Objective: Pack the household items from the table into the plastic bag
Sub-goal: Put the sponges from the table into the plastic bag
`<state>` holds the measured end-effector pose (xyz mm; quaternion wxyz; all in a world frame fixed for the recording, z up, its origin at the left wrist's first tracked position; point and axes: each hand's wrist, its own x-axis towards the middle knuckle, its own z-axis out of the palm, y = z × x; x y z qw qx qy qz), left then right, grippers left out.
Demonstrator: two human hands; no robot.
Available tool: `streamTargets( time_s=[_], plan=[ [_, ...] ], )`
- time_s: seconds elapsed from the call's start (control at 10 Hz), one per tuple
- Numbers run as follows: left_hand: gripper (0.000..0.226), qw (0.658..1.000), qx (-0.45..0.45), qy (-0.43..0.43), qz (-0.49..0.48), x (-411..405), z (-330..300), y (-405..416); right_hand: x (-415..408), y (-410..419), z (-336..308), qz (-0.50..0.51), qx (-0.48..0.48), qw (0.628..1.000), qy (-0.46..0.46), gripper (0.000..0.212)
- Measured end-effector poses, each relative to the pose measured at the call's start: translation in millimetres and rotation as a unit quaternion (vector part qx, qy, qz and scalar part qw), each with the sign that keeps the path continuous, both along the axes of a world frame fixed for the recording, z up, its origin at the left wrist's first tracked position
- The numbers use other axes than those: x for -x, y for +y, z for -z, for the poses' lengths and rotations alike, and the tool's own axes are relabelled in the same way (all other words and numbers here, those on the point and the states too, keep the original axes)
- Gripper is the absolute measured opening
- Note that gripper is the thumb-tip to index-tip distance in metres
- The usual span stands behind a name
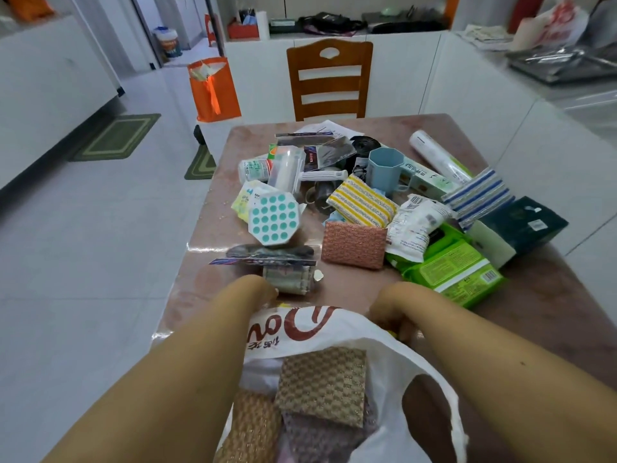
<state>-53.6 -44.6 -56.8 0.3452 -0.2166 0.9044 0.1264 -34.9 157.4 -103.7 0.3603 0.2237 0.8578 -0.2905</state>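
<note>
A white plastic bag (384, 349) with red lettering lies open at the table's near edge. Inside it I see a brown checkered scouring pad (322, 384) and other woven pads. My left hand (258, 289) is at the bag's far left rim, fingers hidden behind the plastic. My right hand (392, 314) grips the bag's far right rim. Beyond the bag lies a pile of items: a rolled pack (290, 279), a pink scouring pad (354, 245), a yellow striped sponge (362, 202), a dotted white-and-teal box (273, 217), green wipes packs (454, 272), a blue cup (385, 168).
The brown table (551, 295) reaches to a wooden chair (329, 80) at its far side. An orange bag (213, 90) stands on the floor at the far left. White cabinets and a counter run along the right and back.
</note>
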Motion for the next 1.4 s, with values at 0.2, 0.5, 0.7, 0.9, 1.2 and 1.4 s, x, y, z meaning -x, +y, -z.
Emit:
streamTargets(
  time_s=[0.2,0.5,0.7,0.9,1.2,1.4],
  plan=[
    [0.027,0.998,-0.058,0.012,-0.017,19,26,-13,34,16,13,0.147,0.074,0.972,0.170,0.045],
    [0.028,0.998,-0.063,0.007,-0.030,18,35,-8,21,-8,23,-0.198,-0.193,0.961,0.003,0.067],
    [0.033,0.992,-0.100,-0.003,-0.082,20,40,-8,33,21,18,-0.067,0.025,0.984,0.163,0.027],
    [0.048,0.969,-0.186,0.020,-0.163,23,27,-19,34,45,7,-0.138,0.136,0.965,0.174,0.016],
    [0.049,0.904,-0.331,0.098,-0.251,18,-30,-15,1,45,41,-0.415,-0.015,0.881,0.227,0.045],
    [0.036,0.907,-0.364,0.130,-0.166,-27,-80,-18,-14,60,-47,-0.187,0.118,0.927,0.304,0.051]
  ],
)
